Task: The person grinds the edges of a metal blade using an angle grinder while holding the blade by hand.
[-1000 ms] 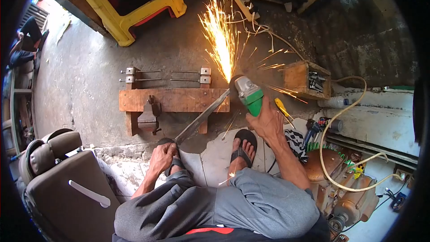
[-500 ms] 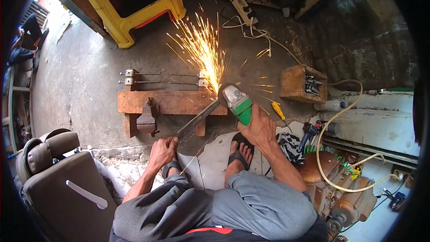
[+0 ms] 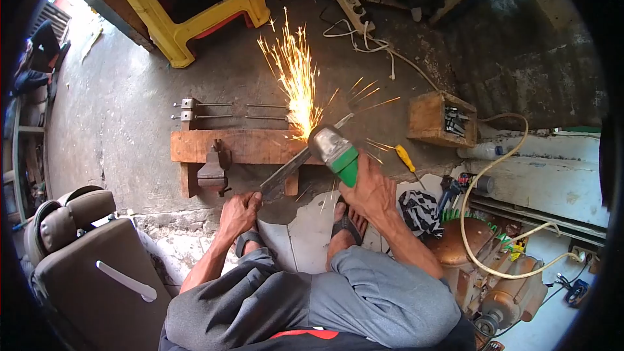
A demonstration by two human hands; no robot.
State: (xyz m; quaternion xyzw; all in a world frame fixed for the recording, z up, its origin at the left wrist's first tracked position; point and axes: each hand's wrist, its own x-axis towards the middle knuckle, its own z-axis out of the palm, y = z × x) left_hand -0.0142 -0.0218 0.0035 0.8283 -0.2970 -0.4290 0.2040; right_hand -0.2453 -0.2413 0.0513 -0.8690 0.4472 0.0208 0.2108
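Note:
My right hand (image 3: 372, 198) is wrapped round a green and silver angle grinder (image 3: 336, 153), its head against a long flat metal bar (image 3: 286, 170). Bright sparks (image 3: 299, 101) spray up and away from the contact. Closed on the near end of that bar is my left hand (image 3: 239, 213). The bar slants over the right part of a low wooden bench (image 3: 260, 147), and its far tip shows beyond the grinder. The grinder's disc is mostly hidden by its guard and the sparks.
A bench vise (image 3: 213, 170) is fixed at the bench's left. Around me are a yellow plastic stool (image 3: 195, 29), a power strip (image 3: 352, 10), a wooden box of metal pieces (image 3: 426, 120), a yellow-handled screwdriver (image 3: 404, 158), a looping cable (image 3: 463, 221) and a brown seat (image 3: 97, 273).
The grinder and my right hand have moved left and slightly nearer along the bar, uncovering more of its far end. The spark plume has shifted and narrowed. My left hand has barely moved.

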